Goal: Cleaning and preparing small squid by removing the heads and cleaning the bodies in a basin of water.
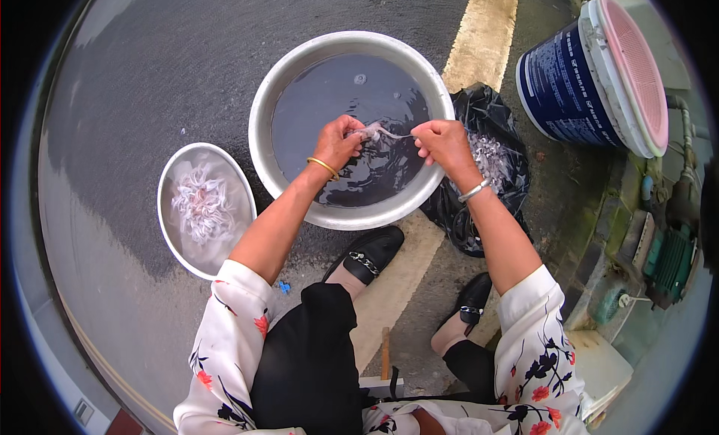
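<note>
Over a large round metal basin [351,222] of dark grey water [314,120], both my hands hold one pale, stringy, wet piece [373,132], perhaps animal tissue. Its bunched end is pinched in my left hand [338,141], which wears a gold-coloured bangle. A thin strand runs from there to the fingertips of my right hand [444,146], stretched towards the basin's right side. Below the piece the water is rippled. To the left stands a smaller metal bowl [163,227] with cloudy water and a heap of similar pale strands [202,202].
A black plastic bag [484,106] with pale curled pieces [490,157] lies against the basin's right side. Farther right are a dark blue and white bucket [567,87], a pink strainer basket [632,70] on it and a green motor pump [671,261]. My shoes [373,252] flank a painted road stripe.
</note>
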`<state>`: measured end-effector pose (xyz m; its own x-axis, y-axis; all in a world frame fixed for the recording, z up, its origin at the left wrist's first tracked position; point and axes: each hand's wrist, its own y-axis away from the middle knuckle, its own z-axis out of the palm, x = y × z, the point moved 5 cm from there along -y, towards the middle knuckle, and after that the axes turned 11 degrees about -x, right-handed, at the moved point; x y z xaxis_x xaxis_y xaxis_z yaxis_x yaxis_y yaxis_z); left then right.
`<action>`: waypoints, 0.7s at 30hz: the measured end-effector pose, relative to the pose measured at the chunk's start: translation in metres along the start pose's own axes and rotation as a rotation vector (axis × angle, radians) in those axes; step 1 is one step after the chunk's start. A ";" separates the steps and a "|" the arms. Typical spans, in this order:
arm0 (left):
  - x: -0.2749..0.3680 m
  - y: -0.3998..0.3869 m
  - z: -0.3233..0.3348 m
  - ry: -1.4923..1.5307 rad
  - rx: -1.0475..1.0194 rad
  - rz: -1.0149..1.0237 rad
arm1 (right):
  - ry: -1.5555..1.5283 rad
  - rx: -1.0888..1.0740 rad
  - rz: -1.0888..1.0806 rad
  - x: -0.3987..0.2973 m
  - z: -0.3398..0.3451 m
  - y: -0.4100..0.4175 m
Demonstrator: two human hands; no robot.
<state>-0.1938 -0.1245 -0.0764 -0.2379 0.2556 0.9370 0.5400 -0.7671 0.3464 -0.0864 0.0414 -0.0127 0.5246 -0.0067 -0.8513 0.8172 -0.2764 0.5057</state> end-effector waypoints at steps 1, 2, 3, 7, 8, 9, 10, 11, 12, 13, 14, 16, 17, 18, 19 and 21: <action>0.000 0.001 -0.001 0.067 0.006 -0.013 | -0.057 -0.001 0.002 0.003 -0.013 0.005; 0.001 0.002 -0.001 0.106 0.003 -0.014 | -0.106 -0.021 -0.016 0.009 -0.028 0.010; -0.001 0.003 -0.005 0.106 -0.007 -0.014 | -0.136 -0.010 -0.021 0.009 -0.040 0.016; -0.012 0.001 -0.008 -0.114 0.073 0.127 | -0.151 0.109 0.049 0.052 -0.099 0.037; -0.012 0.002 -0.010 -0.310 0.143 0.187 | 0.007 0.152 0.085 0.069 -0.110 0.042; -0.011 0.002 -0.012 -0.307 0.135 0.189 | 0.161 0.187 0.121 0.076 -0.115 0.048; -0.013 0.002 -0.013 -0.389 0.096 0.127 | 0.227 0.190 0.159 0.084 -0.118 0.054; -0.016 0.002 -0.013 -0.473 0.059 0.063 | 0.226 0.194 0.161 0.088 -0.124 0.058; -0.016 0.006 -0.010 -0.219 -0.018 -0.112 | 0.330 0.198 0.165 0.081 -0.125 0.061; -0.018 0.007 -0.010 -0.225 -0.011 -0.119 | 0.434 0.200 0.167 0.074 -0.124 0.062; -0.020 0.007 -0.011 -0.255 -0.023 -0.103 | 0.401 0.194 0.153 0.073 -0.125 0.061; -0.008 0.007 -0.002 -0.252 -0.019 0.031 | 0.554 0.161 0.165 0.073 -0.135 0.058; -0.014 0.005 0.001 -0.182 -0.038 -0.063 | 0.703 0.128 0.169 0.077 -0.140 0.054; -0.017 0.004 0.001 -0.157 -0.026 -0.061 | 0.697 0.115 0.157 0.073 -0.134 0.050; -0.021 0.004 -0.001 -0.131 -0.015 -0.057 | 0.788 0.146 0.083 0.064 -0.129 0.048; -0.016 0.007 -0.008 -0.267 0.009 -0.069 | 0.878 0.173 0.005 0.050 -0.119 0.042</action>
<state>-0.1927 -0.1383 -0.0892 -0.0537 0.4539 0.8894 0.5378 -0.7374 0.4088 0.0024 0.1434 -0.0171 0.5798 0.7100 -0.3997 0.8041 -0.4197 0.4210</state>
